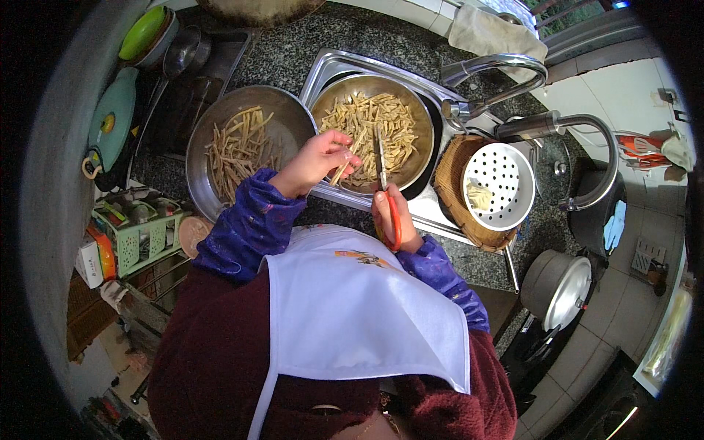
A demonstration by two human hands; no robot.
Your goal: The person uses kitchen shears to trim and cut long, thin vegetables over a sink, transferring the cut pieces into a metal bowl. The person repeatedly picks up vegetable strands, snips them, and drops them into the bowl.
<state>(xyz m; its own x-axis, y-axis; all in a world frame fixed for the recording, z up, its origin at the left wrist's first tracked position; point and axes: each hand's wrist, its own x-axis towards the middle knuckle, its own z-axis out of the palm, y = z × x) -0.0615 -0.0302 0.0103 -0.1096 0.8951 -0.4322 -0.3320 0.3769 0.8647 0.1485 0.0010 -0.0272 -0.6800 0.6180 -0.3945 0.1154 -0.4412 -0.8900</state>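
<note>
My left hand (pixel 314 163) pinches a thin, pale dried strip (pixel 339 173) over the near left part of a round metal bowl. My right hand (pixel 400 213) is closed around the orange-red handles of a pair of scissors (pixel 380 161), whose blades point away from me over the same bowl. Many short yellowish dried pieces (pixel 392 117) fill that metal bowl (pixel 424 150), which rests at the sink. To the left, a wider metal basin (pixel 290 111) holds longer, browner dried strips (pixel 238 150). The exact kind of these dried strips cannot be told.
Right of the bowl, a white perforated colander (pixel 526 180) with a pale scrap sits on a woven basket (pixel 449 172). Curved metal faucets (pixel 539 73) arch over the sink's far right. A lidded pot (pixel 568 290) stands at lower right, a green rack (pixel 150 242) at left.
</note>
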